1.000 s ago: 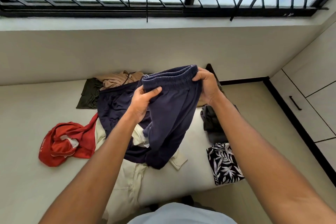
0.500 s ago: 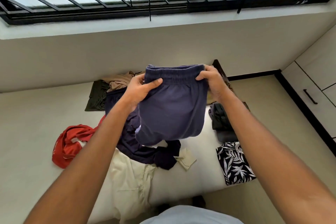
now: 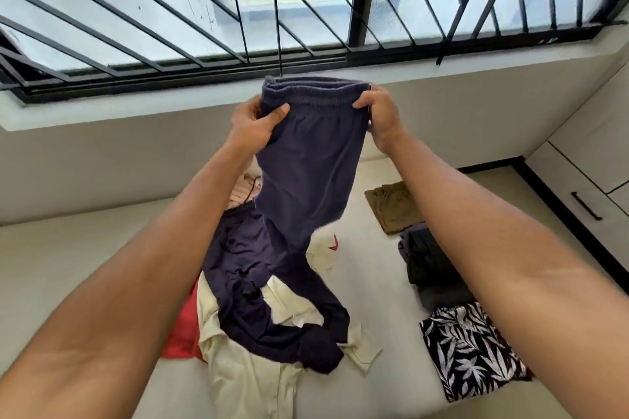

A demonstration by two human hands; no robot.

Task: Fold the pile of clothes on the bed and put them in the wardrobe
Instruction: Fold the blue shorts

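Observation:
Navy trousers (image 3: 308, 167) hang from their elastic waistband, held up in front of the window. My left hand (image 3: 253, 121) grips the waistband's left end and my right hand (image 3: 377, 109) grips its right end. The legs trail down onto the loose pile on the bed (image 3: 61, 265), where a cream shirt (image 3: 245, 374), a red garment (image 3: 185, 330) and a pinkish piece (image 3: 240, 192) lie. To the right sit folded clothes: an olive piece (image 3: 394, 206), a dark grey stack (image 3: 429, 265) and a black-and-white leaf print (image 3: 469, 347).
A barred window (image 3: 306, 0) and its ledge run along the wall behind the bed. Pale cabinet fronts with a black drawer handle (image 3: 586, 206) stand at the right, past a strip of floor.
Both hands have lifted the navy trousers higher, from chest level to in front of the window, so the legs now hang out long. The view has tilted up.

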